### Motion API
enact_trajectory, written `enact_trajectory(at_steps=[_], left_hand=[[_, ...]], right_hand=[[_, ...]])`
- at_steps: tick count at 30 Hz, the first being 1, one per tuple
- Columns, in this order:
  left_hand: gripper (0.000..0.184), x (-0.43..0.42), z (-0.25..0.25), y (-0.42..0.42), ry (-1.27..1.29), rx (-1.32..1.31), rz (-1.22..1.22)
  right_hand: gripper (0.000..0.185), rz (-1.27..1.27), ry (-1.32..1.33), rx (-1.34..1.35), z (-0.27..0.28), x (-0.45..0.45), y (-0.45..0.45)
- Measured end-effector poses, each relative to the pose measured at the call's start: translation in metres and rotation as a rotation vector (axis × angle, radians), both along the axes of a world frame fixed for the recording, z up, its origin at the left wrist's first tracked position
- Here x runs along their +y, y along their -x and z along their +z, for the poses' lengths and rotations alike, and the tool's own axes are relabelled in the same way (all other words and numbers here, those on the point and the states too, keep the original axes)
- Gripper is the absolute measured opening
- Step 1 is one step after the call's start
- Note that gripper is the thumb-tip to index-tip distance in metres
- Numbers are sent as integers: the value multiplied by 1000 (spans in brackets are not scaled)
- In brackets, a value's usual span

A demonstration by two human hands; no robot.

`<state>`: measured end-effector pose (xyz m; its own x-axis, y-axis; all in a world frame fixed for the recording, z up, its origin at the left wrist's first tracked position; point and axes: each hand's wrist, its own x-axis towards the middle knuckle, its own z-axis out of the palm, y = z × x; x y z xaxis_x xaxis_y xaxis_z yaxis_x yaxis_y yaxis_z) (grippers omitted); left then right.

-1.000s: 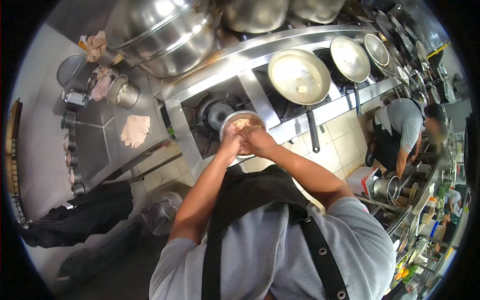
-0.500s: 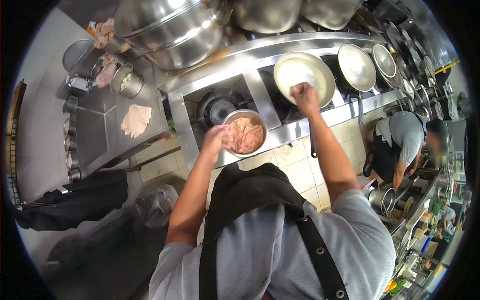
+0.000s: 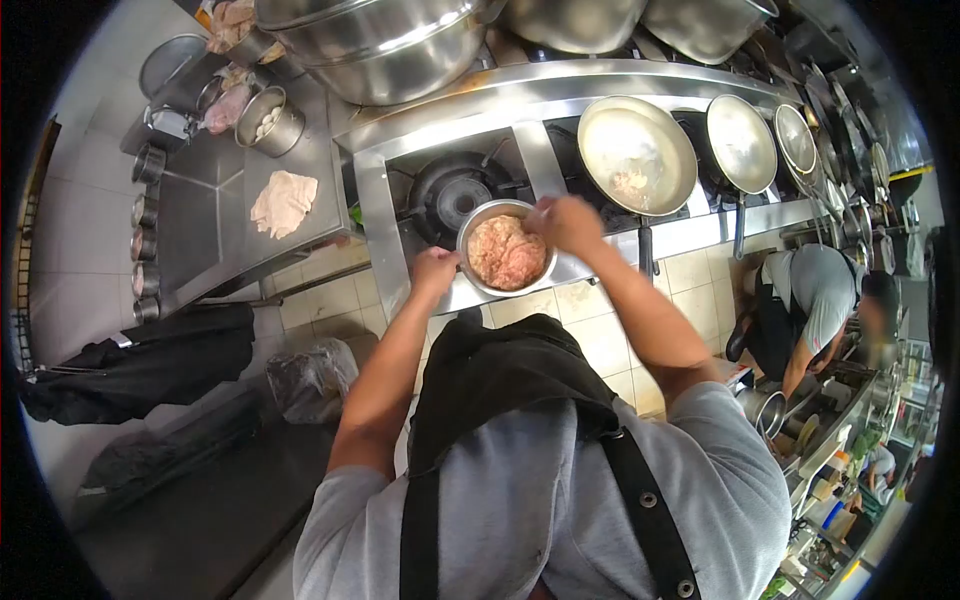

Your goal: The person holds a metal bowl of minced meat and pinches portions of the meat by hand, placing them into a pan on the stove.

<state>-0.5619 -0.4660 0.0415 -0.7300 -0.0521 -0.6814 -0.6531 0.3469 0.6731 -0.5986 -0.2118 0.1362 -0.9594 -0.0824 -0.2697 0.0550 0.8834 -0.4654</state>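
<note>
A round metal bowl (image 3: 507, 206) of raw minced meat (image 3: 507, 254) rests at the stove's front edge, beside a burner. At its left rim my left hand (image 3: 436, 272) is closed, gripping the edge. My right hand (image 3: 570, 226) is at the bowl's upper right rim, blurred by motion, so its fingers and anything in them cannot be made out. To the right of the bowl, a large pale pan (image 3: 640, 150) holds a small lump of meat (image 3: 630, 183) near its front side.
Two smaller pans (image 3: 741, 145) (image 3: 796, 139) stand further right. Large metal pots (image 3: 390, 60) line the back. On the left counter (image 3: 215, 235) lie flattened meat (image 3: 284, 203) and a pot of white balls (image 3: 270, 122). A co-worker (image 3: 800, 310) bends at the right.
My right hand has moved from over the large pan back to the bowl, and a lump now shows in the pan. My left hand has closed on the bowl's rim. The view has shifted slightly.
</note>
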Motion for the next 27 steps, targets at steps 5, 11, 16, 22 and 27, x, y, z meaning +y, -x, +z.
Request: enact_trajectory(at_steps=[5,11,16,22,27], left_hand=[[16,13,-1,0,-40,466,118],[18,3,35,11,-577,288,116],[22,-15,19,-3,-620,188,216],[24,-16,-18,-18,-408,-76,198],[24,4,-15,-21,-279,-36,51]], right_hand=[[47,325,-210,22,-48,-73,-31],[51,473,-232,101,-60,-90,-17],[46,498,-367,180,-81,-95,-12],[45,533,-408,118,-101,-104,2],[34,488,-279,63,-92,-104,4]])
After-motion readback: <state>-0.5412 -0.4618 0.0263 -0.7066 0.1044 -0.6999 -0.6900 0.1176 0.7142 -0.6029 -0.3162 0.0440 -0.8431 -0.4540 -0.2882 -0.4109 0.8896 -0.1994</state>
